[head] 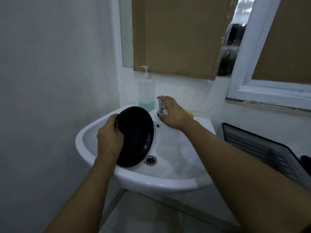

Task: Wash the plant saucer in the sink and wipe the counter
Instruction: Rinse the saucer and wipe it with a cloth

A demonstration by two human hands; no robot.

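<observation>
Saucer (137,137) first: we hold the black plant saucer in our left hand (109,134), fingers curled over its upper left rim and closed on it, thumb side against the near face. From that grip the dish hangs down and to the right, tilted steeply on edge with its hollow side turned toward the tap, its low rim close to the drain (150,160), though we cannot tell whether it touches the sink (87,148). We judge it is held this way so that water can strike the inside and run straight off into the drain rather than pool. Our right hand (173,113) is at the chrome faucet (160,105), up and to the right of the held rim, with fingers wrapped loosely round the tap body; how tightly they press we cannot tell. No water shows, so we take the step to be opening the tap, with washing barely begun and the counter wipe still ahead. Behind the saucer's top edge stands a soap dispenser (146,91), close enough to reach once the dish is wet. Something yellow, perhaps a sponge, peeks out just beyond the right wrist, mostly hidden. One-handed, a wet plastic rim may slip, so a firm hold matters.
</observation>
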